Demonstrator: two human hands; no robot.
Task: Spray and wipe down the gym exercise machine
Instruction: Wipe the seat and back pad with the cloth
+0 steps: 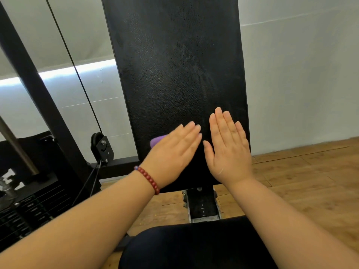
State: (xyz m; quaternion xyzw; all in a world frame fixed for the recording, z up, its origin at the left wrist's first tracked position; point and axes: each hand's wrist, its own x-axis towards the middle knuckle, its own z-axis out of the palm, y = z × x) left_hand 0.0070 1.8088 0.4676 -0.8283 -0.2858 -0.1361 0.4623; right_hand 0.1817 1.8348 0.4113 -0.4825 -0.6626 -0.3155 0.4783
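From my remote seat, the machine's black back pad [174, 65] fills the middle of the view. Its long axis runs from 6 o'clock up to 12 o'clock and its textured face is turned toward me. Faint pale streaks cross it toward 1 o'clock.

Both hands lie low on that pad. My left hand [172, 152] sits at about 7 o'clock of the pad's face, fingers straight and together, pointing toward 1 o'clock. A blurred purple thing [156, 141] peeks out from under its thumb side; I cannot tell what it is, or whether the thumb grips it. A red bead bracelet [149, 178] circles that wrist. My right hand [229, 150], just beside the left at 5 o'clock of the pad, is flat with fingers straight, pointing to 12 o'clock, holding nothing.

Below the pad, at 6 o'clock, an adjustment rail [202, 206] carries small marks too faint to read, and the black seat pad [194, 247] lies nearest me. At 8 o'clock the weight stack [29, 210] bears labels I cannot read. A cable [77, 74] runs down to a pulley [102, 146] at 9 o'clock. No brand shows legibly.
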